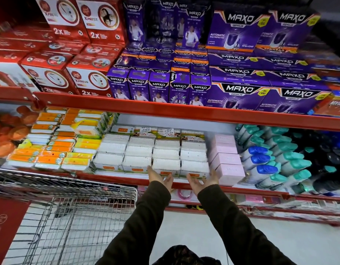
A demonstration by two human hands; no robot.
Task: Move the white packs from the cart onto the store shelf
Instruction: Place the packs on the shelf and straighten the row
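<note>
Several white packs (166, 165) lie in rows on the red store shelf (127, 180), between orange packs and pink boxes. My left hand (160, 177) is open, palm turned inward, at the front edge of the shelf just below the front row of white packs. My right hand (201, 181) is open too, a little to the right, its fingertips near the rightmost front pack (195, 167). Neither hand holds anything. The wire cart (70, 207) stands at the lower left; I see no white packs in the part of its basket that shows.
Orange and yellow packs (50, 150) fill the shelf's left side. Pink boxes (227, 159) and blue- and teal-capped bottles (270, 159) stand to the right. The shelf above holds red boxes (60, 73) and purple Maxo boxes (184, 83). Lower red shelves run below.
</note>
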